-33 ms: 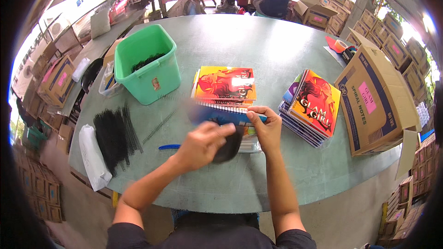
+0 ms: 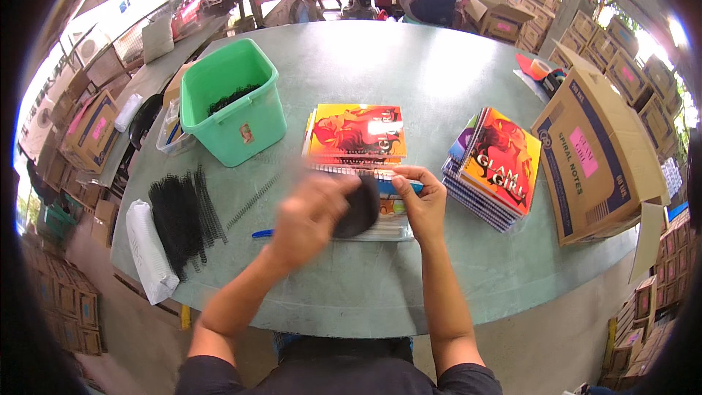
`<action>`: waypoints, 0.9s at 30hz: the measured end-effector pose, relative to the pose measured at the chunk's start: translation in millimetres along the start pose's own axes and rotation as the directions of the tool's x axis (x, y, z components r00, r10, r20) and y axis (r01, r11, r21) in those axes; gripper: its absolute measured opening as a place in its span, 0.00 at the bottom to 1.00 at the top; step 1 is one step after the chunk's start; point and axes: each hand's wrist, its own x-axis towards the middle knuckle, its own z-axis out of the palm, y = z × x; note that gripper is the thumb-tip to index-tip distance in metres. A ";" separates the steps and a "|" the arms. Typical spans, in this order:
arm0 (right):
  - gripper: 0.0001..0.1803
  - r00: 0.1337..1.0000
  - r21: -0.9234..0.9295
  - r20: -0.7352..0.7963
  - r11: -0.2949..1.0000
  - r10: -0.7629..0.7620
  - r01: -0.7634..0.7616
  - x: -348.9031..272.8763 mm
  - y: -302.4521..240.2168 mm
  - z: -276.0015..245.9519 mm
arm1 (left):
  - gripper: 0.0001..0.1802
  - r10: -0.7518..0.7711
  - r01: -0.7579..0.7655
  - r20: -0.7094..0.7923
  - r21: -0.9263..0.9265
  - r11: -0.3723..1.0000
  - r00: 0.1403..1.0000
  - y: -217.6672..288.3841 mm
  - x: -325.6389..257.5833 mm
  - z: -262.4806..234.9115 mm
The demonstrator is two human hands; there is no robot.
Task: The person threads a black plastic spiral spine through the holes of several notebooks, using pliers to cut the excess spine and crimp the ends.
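Note:
My right hand [image 2: 420, 197] pinches the right end of a notebook [image 2: 389, 186] with a blue cover, held edge-up above the table, its row of punched holes facing away. At its left part my left hand [image 2: 307, 216] is smeared by motion, so its fingers cannot be read. Beside those fingers is a dark, flat, rounded thing [image 2: 358, 208], blurred, whose kind I cannot make out. Just beyond lies a stack of notebooks [image 2: 357, 130] with orange and red covers. Under my hands more sheets or booklets partly show. A blue slim tool [image 2: 262, 234] lies by my left wrist.
Black plastic spiral coils [image 2: 175, 216] lie in a pile at left, with one loose coil [image 2: 252, 201] and a white wrapped package [image 2: 151, 252] alongside. A green bin [image 2: 252, 132] holds more coils. At right stand spiral-bound notebooks [image 2: 501, 157] and an open carton [image 2: 592, 161].
My left hand has shifted slightly left and toward me. The dark rounded thing has turned and risen, hiding more of the notebook. My right hand stays in place.

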 end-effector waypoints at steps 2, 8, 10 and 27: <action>0.17 0.999 0.150 0.044 0.989 -0.024 0.017 -2.5 -0.6 -3.1 | 0.20 -0.005 -0.005 0.106 0.093 0.996 0.994 -2.9 6.6 5.4; 0.26 0.996 0.194 0.083 0.981 -0.043 0.026 -5.2 4.2 -3.9 | 0.17 0.120 -0.118 -0.076 0.033 0.993 0.990 2.2 15.1 22.2; 0.27 0.991 0.208 0.111 0.977 -0.071 0.047 -5.9 3.2 -4.8 | 0.17 0.098 -0.101 0.046 0.087 0.991 0.994 0.8 16.9 28.1; 0.18 0.990 0.267 0.059 0.958 -0.129 0.109 -0.1 -3.1 0.6 | 0.19 0.239 -0.259 0.104 0.307 0.916 0.966 0.6 -6.4 51.8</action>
